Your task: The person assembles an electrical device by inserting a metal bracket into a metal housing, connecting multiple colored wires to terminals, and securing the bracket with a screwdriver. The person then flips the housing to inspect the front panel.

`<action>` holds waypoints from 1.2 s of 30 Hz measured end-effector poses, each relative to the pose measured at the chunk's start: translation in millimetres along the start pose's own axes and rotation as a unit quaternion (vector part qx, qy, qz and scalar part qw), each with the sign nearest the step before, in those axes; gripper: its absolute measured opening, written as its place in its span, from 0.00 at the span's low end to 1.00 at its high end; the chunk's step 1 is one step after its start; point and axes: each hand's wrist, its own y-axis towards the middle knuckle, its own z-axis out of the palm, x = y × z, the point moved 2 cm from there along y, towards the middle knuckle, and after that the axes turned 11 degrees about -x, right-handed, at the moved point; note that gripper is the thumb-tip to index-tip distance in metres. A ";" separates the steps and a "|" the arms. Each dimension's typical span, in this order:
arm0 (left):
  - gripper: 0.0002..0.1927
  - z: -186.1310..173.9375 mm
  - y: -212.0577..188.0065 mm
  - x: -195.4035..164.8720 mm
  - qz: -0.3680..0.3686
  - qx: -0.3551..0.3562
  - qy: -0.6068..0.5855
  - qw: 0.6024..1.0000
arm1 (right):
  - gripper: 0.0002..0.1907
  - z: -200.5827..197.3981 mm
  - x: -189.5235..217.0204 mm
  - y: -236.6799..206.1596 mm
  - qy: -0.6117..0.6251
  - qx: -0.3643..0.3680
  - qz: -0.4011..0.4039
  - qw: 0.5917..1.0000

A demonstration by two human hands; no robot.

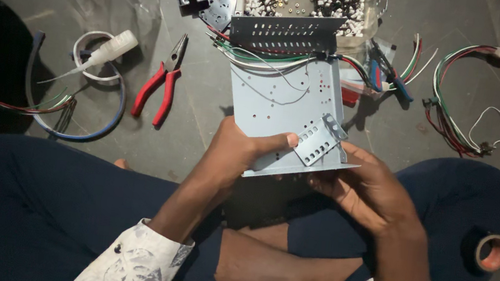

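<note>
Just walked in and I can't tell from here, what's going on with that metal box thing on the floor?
A person sitting cross-legged on the floor holds a grey sheet-metal chassis in both hands. The left hand grips its near edge, thumb beside a small perforated bracket, while the right hand supports it from below. Coloured wires run across the chassis's far end. Red-handled pliers lie untouched on the floor to the left, and a tape roll rests on the right knee.

So I count one metal chassis (286, 100), one small bracket (319, 141), one pair of red pliers (159, 83), one tape roll (491, 251), one glue bottle (106, 52), two loose wire bundles (481, 98), two hands (242, 152).
</note>
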 end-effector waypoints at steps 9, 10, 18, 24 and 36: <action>0.23 -6.0 -2.8 -3.0 0.042 0.032 -0.015 0.998 | 0.17 -6.8 -8.9 9.5 -0.024 -0.006 -0.009 1.000; 0.23 -6.6 -2.2 -3.1 0.041 0.031 -0.010 0.999 | 0.18 -6.5 -8.6 9.2 -0.023 -0.001 -0.012 1.000; 0.23 -9.9 -0.9 -3.6 0.009 0.034 -0.040 0.999 | 0.21 -2.5 -11.5 9.9 -0.036 -0.028 -0.021 0.999; 0.23 -8.3 0.5 -2.8 0.039 0.019 -0.018 0.999 | 0.12 -10.1 3.8 17.2 -0.335 -0.254 -0.221 0.880; 0.20 -6.8 6.6 5.9 0.054 -0.019 0.109 0.992 | 0.03 0.5 41.0 -7.5 -0.014 -0.121 -0.242 0.963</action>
